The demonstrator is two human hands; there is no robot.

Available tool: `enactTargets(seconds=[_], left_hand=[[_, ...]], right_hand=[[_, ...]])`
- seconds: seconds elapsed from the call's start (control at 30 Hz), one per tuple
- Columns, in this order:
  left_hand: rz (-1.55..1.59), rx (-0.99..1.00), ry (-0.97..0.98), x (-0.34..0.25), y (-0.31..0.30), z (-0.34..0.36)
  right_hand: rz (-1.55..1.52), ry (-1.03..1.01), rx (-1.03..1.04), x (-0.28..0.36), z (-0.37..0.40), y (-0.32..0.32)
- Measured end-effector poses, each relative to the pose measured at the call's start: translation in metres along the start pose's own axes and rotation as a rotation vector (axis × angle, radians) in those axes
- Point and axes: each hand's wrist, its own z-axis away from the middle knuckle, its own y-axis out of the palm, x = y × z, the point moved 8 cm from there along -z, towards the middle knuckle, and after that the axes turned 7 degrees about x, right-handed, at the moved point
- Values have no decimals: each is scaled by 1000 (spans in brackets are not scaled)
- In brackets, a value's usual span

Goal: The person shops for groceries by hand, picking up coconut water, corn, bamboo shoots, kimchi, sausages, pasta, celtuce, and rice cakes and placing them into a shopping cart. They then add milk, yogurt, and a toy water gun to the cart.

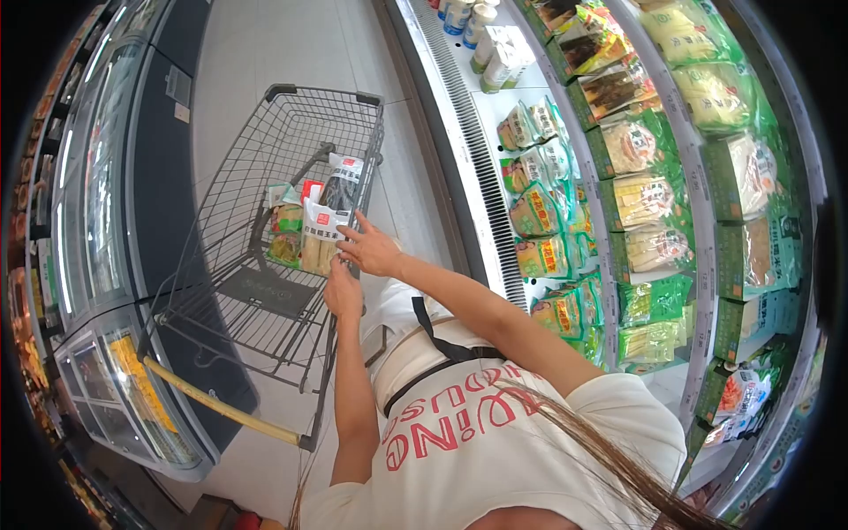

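Observation:
Both hands are at the right side of the metal shopping cart (231, 150). A clear food package (320, 237) with a white label, a red mark and pale beige contents is at their fingertips. My right hand (374, 251) has its fingers on the package's right edge. Just below it, my left hand (344, 288) pinches the lower right edge. Beyond lies a similar package (342, 182) with dark contents. A colourful, partly green packet (286, 237) is to the left, partly covered by the beige package.
An open chilled shelf (530, 265) along the right holds rows of green and clear food packets. White cartons (503, 58) stand at its far end. Glass-fronted freezers (106, 159) line the left. The cart's yellow handle (221, 399) is at the near left, over a grey floor.

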Motion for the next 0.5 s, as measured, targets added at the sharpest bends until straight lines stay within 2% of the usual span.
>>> enactTargets(seconds=[0.2,0.33,0.5], left_hand=[[-45,-28,6,11,10,52],[63,-38,85,26,13,75],[258,-14,19,56,4,94]], right_hand=[[74,100,-15,26,47,16],[142,135,35,48,69,27],[159,168,17,72,72,28]])
